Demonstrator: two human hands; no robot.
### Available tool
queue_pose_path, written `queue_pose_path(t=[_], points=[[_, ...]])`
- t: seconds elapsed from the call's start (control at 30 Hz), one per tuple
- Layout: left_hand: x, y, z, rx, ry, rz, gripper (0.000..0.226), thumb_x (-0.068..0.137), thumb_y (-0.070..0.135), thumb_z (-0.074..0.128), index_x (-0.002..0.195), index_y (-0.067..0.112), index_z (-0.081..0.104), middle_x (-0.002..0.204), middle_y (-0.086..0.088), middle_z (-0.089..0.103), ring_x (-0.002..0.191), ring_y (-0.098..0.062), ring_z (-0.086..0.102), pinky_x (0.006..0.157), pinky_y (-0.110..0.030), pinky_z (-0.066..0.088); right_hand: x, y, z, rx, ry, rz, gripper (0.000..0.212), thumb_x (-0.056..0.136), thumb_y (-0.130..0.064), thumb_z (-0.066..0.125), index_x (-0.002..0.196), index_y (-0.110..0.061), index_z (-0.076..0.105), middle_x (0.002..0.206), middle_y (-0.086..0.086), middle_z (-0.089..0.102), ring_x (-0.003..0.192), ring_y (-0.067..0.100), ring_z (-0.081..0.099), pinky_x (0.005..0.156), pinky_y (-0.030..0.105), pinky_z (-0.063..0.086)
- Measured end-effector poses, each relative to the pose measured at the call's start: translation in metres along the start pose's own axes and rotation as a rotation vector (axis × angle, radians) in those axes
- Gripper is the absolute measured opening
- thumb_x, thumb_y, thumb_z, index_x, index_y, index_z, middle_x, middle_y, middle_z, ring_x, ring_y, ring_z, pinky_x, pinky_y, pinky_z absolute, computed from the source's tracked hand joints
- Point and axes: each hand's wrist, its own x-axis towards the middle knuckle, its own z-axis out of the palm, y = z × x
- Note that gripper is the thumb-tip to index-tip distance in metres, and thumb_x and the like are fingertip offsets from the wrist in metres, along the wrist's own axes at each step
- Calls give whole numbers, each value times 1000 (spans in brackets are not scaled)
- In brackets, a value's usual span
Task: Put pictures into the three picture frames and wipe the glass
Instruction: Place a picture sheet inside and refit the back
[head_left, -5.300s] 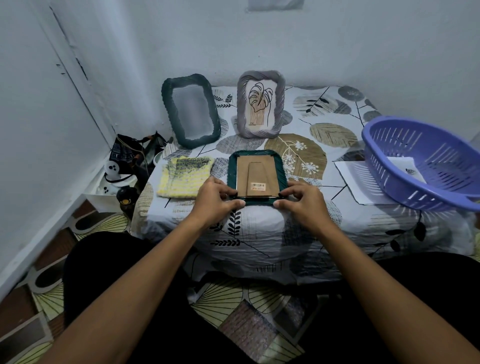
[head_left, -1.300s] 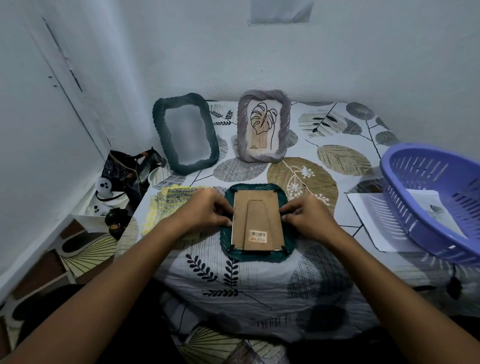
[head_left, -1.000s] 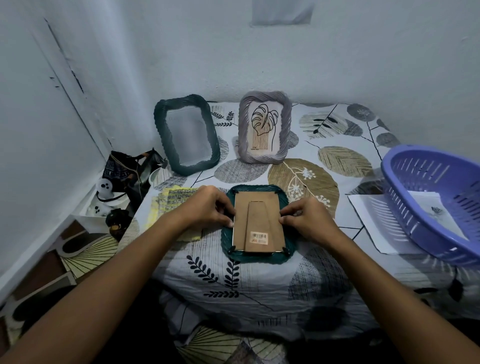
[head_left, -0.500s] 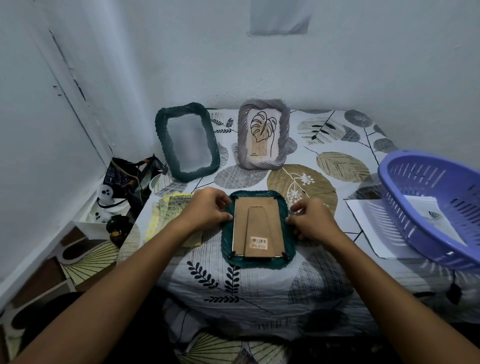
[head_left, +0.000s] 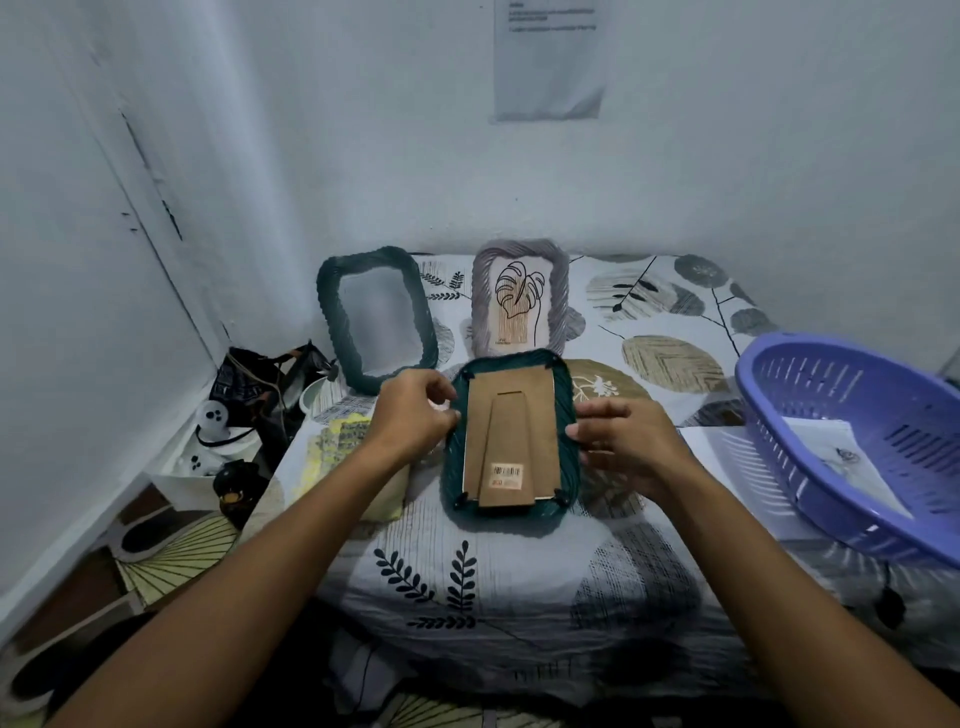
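Green frame (head_left: 451, 467) face-down between both hands (head_left: 413, 415)

A matt brown cardboard backing (head_left: 511, 436) fills the ribbed green frame (head_left: 453, 467). Beside it, a slotted glossy plastic basket (head_left: 852, 447) rests on the printed cloth (head_left: 519, 582).

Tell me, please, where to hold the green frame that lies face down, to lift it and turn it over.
Take the green frame by its two long side rims, the left hand from the left and the right hand from the right. It lies flat with its cardboard back up, so the thick ribbed rims are free to pinch, probably safer than the thin stand flap.
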Motion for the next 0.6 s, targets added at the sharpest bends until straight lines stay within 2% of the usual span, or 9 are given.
queue_pose_path(t=[0.07, 0.17, 0.23, 0.33, 0.4, 0.43, 0.53, 0.6], points=[[1, 21, -3, -21, 35, 113, 9, 79, 12, 74, 84, 17, 68, 79, 5, 63, 69, -8, 58, 61, -20, 44, -4, -11, 5, 4, 30, -54, 23, 77, 10, 69, 97, -2, 67, 89, 13, 70, 67, 19, 67, 51, 25, 53], [-1, 63, -4, -138, -58, 216, 5, 83, 13, 71, 88, 13, 70, 76, 6, 64, 70, -6, 60, 65, -20, 47, -11, -24, 13, 7, 72, -158, 23, 77, 11, 69, 97, 0, 68, 88, 14, 71, 70, 22, 69, 52, 23, 53], [-3, 85, 1, -211, -135, 163, 7, 85, 16, 69, 91, 13, 70, 80, 3, 67, 76, -12, 64, 70, -26, 53, -16, -29, 18, -13, 88, -241, 22, 76, 12, 68, 95, 0, 70, 85, 15, 71, 71, 23, 70, 54, 22, 54], [-3, 105, 8, -358, -171, 7, 12, 87, 21, 68, 91, 10, 69, 86, -11, 71, 77, -26, 69, 74, -39, 59, -23, -33, 23, -53, 141, -383, 23, 75, 10, 70, 81, -12, 73, 76, 8, 72, 70, 21, 70, 59, 24, 56], [-3, 112, 7, -479, -160, -82, 20, 88, 19, 68, 90, -1, 67, 81, -17, 68, 66, -30, 66, 67, -42, 60, -26, -35, 24, -140, 204, -468, 24, 73, 4, 74, 77, -19, 74, 74, 2, 72, 74, 18, 71, 66, 29, 58], [-4, 115, 7, -525, -154, -114, 23, 87, 18, 69, 89, -5, 65, 78, -18, 66, 60, -28, 63, 61, -39, 60, -28, -35, 24, -181, 221, -504, 21, 73, 1, 75, 78, -19, 75, 74, 0, 72, 73, 16, 71, 67, 30, 58], [-8, 119, 4, -623, -140, -181, 16, 84, 10, 71, 82, 0, 60, 74, -15, 62, 54, -21, 60, 45, -27, 53, -35, -33, 27, -293, 250, -587, 14, 75, -8, 76, 87, -14, 77, 70, -7, 70, 69, 6, 69, 66, 26, 58], [-10, 119, 4, -664, -124, -219, 17, 83, 3, 71, 76, 5, 56, 75, -14, 61, 54, -20, 60, 41, -24, 50, -39, -31, 30, -347, 262, -632, 14, 77, -13, 76, 90, -15, 78, 68, -11, 68, 64, -3, 65, 61, 19, 55]])
